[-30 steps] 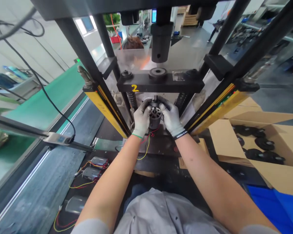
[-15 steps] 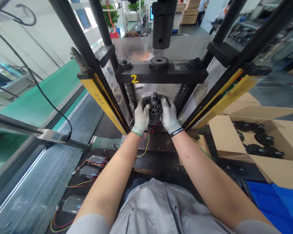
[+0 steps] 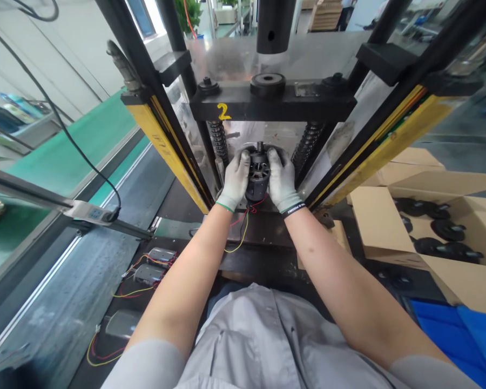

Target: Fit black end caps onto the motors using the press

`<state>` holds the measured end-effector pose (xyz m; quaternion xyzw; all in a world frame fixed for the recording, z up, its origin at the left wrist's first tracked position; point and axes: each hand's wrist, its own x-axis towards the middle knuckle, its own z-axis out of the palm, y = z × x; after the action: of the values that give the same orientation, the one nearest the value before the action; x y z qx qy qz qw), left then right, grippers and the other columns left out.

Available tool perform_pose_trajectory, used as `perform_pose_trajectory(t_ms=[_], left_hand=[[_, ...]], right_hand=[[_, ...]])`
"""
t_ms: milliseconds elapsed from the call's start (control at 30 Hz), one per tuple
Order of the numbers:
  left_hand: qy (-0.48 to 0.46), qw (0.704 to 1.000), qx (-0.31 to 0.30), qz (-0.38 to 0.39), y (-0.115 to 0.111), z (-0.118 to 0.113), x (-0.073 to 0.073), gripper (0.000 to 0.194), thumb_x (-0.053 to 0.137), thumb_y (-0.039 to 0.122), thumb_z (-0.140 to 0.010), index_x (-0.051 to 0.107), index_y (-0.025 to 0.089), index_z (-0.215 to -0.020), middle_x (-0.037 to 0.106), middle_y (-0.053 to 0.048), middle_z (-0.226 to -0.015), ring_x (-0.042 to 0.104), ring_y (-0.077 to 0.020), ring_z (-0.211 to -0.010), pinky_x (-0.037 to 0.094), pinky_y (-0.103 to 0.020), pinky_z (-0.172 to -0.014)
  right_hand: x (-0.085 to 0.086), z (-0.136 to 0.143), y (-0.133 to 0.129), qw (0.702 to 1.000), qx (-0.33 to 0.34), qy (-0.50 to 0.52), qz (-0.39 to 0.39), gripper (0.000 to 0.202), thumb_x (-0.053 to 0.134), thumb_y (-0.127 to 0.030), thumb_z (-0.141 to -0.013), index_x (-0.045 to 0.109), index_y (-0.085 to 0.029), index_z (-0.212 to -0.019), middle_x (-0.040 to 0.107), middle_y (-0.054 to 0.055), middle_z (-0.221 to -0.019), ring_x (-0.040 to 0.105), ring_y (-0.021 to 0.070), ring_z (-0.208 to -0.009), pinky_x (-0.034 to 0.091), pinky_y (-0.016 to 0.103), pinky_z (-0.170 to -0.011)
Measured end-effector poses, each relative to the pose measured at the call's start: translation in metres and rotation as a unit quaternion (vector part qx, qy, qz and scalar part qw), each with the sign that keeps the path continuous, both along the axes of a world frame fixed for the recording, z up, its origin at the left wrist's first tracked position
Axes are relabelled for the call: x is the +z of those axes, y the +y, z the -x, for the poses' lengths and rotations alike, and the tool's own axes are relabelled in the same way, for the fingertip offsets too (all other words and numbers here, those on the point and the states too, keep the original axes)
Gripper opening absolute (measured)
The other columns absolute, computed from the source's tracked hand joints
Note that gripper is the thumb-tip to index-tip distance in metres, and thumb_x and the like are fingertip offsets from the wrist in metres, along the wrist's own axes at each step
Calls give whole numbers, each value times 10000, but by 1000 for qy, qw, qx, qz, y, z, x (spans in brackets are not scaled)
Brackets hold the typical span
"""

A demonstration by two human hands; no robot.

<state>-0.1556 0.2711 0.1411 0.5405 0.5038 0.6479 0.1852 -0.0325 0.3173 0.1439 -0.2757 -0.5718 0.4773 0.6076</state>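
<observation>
Here, both gloved hands clasped around a dark motor (image 3: 257, 175), held upright under the black crossbar (image 3: 267, 107) of a press. Left hand (image 3: 235, 181) wrapped on the motor's left flank, fingers curled up and pressed to the housing; right hand (image 3: 281, 182) matching it on the right flank, fingers likewise closed against the casing. Short shaft stub poking up from the motor's top, between the two sets of fingertips. Red, black and yellow wires (image 3: 243, 229) trailing down from the motor's base, looping over the dark press bed (image 3: 267, 237) toward the body. Whether the motor rests on the fixture or hangs in the grip: cannot tell, base hidden by the hands.

Above, a yellow "2" (image 3: 223, 112) painted on the crossbar, a round bushing (image 3: 267, 84) seated on top of it, and the black ram (image 3: 274, 26) hanging well clear over that. Coil springs (image 3: 218, 141) on the guide posts either side of the motor. Yellow light-curtain bars (image 3: 166, 146) slanting down on both sides of the press opening.

Left, on the grey conveyor (image 3: 56, 302), several silver motor bodies (image 3: 149, 273) with coloured leads, well apart from the hands. Right, an open cardboard box (image 3: 380, 227) holding black round parts (image 3: 445, 229).
</observation>
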Motion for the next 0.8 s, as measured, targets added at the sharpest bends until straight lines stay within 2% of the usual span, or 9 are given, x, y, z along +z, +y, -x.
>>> perform_pose_trajectory(t_ms=[100, 300, 433, 667, 800], left_hand=[[-2, 1000, 0, 8, 1, -2, 3, 585, 458, 693, -1020, 704, 204, -1226, 757, -109, -1275, 687, -264, -1240, 508, -402, -1142], [-11, 999, -32, 0, 1, -2, 3, 596, 468, 711, -1005, 649, 230, -1308, 682, -113, -1414, 598, -259, -1398, 399, -413, -1265], [-4, 1000, -22, 0, 2, -5, 1, 586, 401, 697, -1032, 619, 241, -1329, 655, -105, -1430, 568, -244, -1427, 367, -406, -1294], [-14, 1000, 0, -15, 7, -11, -5, 425, 385, 516, -1092, 577, 226, -1336, 642, -107, -1411, 569, -246, -1405, 376, -438, -1294], [-5, 1000, 19, -15, 7, -13, -9, 376, 373, 437, -1089, 580, 199, -1296, 657, -122, -1366, 591, -250, -1363, 412, -447, -1265]], right_hand=[[-1, 1, 1, 1000, 6, 8, 1, 425, 595, -608, -978, 712, -215, -1090, 765, 59, -1192, 677, 227, -1150, 514, 385, -1112], [-6, 2, 2, 1000, -15, -15, -17, 371, 574, -541, -994, 730, -230, -1123, 754, 62, -1205, 668, 249, -1206, 475, 436, -1171], [-7, 2, 1, 998, -35, -42, -12, 355, 571, -525, -999, 729, -230, -1119, 758, 68, -1197, 668, 260, -1190, 483, 458, -1173], [-15, 2, 1, 998, -19, -39, -39, 369, 530, -509, -1035, 714, -211, -1151, 725, 99, -1238, 652, 279, -1225, 446, 501, -1205], [-24, 5, 2, 995, -44, -65, -67, 329, 509, -436, -1041, 717, -224, -1182, 722, 93, -1257, 648, 271, -1244, 451, 516, -1200]])
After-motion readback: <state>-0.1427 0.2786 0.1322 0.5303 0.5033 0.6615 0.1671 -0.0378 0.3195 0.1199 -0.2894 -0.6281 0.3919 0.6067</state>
